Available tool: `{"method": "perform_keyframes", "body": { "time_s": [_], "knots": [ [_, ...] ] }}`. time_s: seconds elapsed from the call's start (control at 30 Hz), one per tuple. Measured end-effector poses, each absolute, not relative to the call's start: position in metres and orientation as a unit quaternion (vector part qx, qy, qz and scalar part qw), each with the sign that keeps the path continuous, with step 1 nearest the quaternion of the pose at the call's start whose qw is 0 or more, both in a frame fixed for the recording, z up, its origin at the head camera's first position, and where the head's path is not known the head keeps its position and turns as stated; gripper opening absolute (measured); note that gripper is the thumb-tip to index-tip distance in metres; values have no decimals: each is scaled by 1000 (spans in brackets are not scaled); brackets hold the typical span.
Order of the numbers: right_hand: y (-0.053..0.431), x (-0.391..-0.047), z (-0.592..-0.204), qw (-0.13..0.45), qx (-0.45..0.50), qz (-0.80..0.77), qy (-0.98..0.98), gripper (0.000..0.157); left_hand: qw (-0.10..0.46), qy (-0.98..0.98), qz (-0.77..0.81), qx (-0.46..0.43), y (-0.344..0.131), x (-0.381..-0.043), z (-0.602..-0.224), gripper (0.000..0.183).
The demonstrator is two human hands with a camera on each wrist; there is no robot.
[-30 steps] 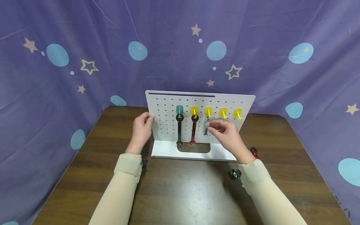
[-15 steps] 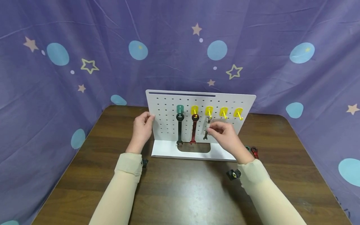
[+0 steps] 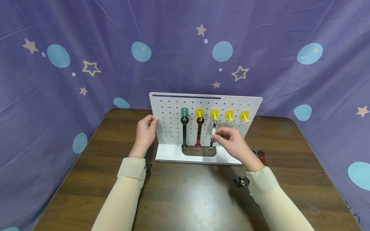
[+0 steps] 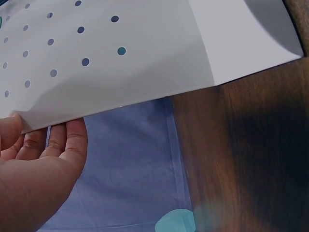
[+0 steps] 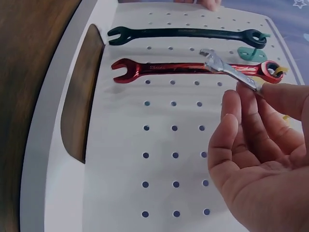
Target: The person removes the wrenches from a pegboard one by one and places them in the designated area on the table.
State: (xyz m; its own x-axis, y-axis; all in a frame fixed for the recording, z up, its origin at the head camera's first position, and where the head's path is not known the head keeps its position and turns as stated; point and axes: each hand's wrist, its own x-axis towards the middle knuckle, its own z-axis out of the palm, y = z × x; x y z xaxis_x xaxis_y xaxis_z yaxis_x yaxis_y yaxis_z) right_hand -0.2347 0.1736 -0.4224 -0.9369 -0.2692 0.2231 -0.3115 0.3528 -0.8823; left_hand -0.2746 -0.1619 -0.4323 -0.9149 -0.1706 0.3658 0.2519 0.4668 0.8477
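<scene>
While the left hand (image 3: 145,132) pinches the white pegboard (image 3: 167,141) near the far edge of the desk (image 3: 188,192), the right hand (image 3: 232,140) pinches a silver wrench (image 3: 213,130), its upper end at the middle hook (image 3: 214,113).

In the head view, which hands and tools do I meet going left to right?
Left hand, dark hanging wrench, red hanging wrench, silver wrench, right hand, partly hidden green tool, partly hidden red tool.

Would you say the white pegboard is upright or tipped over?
The pegboard is upright: it rises from its base, flat on the table.
</scene>
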Motion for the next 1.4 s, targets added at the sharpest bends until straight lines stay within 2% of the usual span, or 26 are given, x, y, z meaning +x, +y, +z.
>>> {"method": "perform_keyframes", "body": {
  "time_s": [0.57, 1.4],
  "knots": [
    [175, -227, -417, -8, 182, 571, -800, 17, 198, -831, -520, -23, -162, -274, -433, 20],
    [177, -222, -412, -38, 166, 619, -767, 26, 199, -834, -515, -21, -162, -274, -432, 20]
  ]
}}
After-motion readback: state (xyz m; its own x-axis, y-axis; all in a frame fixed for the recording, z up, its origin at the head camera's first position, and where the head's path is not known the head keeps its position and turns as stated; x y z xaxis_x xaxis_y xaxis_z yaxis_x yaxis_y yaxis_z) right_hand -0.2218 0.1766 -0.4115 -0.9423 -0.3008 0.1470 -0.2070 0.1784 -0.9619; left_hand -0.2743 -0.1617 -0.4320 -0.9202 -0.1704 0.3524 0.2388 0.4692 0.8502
